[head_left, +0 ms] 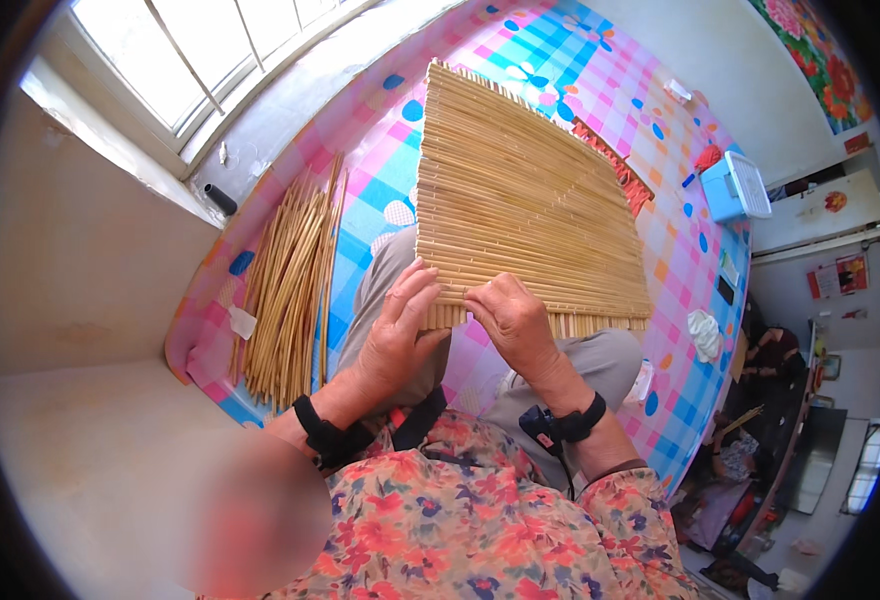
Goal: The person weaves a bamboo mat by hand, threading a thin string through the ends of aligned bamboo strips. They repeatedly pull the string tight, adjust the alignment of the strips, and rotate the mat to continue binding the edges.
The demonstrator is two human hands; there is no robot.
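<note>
A mat of tan plant stalks [525, 190], laid side by side and joined together, slopes away from me across my lap. My left hand [395, 325] grips its near left corner, fingers on top and thumb lower down. At the near edge, a little to the right, my right hand [513, 318] is closed in a pinch against the mat; what lies between its fingertips is hidden. Several short stalk ends show below the near edge, between and beside my hands. To the left lies a loose bundle of similar long stalks [288, 285].
I sit on a checked pink and blue cover [675, 365]. A red fringed item [615, 165] is partly behind the mat. Farther right are a blue box [728, 190], a dark flat object [726, 290] and crumpled white plastic [704, 335]. A window sill [290, 90] bounds the left.
</note>
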